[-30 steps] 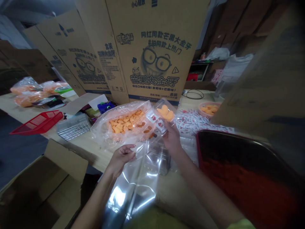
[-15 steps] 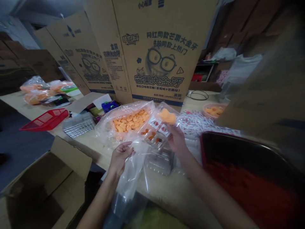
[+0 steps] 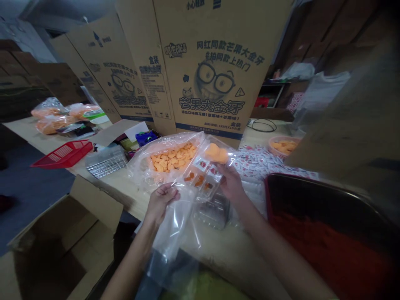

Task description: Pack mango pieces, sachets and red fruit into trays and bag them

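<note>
While in the right hand [image 3: 233, 183], a tray [image 3: 204, 166] before a “芒果大金牙” carton [image 3: 215, 75].

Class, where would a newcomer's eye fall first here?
Probably on the tall cardboard box at the back, printed with a grinning, bespectacled face. Next, in the centre, the right hand holds a clear tray with orange pieces, and the left hand a clear bag. A red basket stands out at left.

The bare left hand [image 3: 161, 202] and the bare right hand [image 3: 231, 182] are joining uncovered, tapering forearms [image 3: 133, 258] at narrower wrists. A blurred, olive-yellow cloth garment [image 3: 206, 286] is showing along the lower edge.
</note>
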### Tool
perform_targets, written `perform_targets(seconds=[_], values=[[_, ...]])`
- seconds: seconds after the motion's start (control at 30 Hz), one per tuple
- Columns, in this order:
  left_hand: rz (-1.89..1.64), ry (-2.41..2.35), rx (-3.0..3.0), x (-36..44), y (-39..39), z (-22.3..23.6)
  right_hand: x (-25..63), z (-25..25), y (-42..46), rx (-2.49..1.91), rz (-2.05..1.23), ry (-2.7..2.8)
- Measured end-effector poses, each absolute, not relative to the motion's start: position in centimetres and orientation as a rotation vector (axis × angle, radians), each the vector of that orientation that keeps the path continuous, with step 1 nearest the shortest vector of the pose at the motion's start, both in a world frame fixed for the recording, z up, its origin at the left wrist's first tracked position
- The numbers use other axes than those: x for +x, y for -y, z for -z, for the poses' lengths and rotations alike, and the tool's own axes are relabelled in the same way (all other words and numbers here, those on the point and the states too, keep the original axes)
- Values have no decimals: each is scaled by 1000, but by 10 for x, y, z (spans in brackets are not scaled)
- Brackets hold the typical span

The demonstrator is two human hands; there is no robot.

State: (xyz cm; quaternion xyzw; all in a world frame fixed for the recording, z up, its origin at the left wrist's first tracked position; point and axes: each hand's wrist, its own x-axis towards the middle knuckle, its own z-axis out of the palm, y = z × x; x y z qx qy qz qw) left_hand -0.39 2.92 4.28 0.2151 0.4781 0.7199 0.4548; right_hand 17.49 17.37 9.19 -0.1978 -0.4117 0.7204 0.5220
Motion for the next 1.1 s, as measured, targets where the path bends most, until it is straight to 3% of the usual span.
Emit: perform_targets(seconds=[0.5,0.93,1.1], values=[[-1281,-1199,768,-2,-34,-43,168,-90,-177,-456,-1749,1165],[-1547,-973,600,5,-49,-56,168,-88,-163,-511,-1936,1440],[-1540,-920,566,2,-47,-53,168,-94,-163,-562,-1811,1414]])
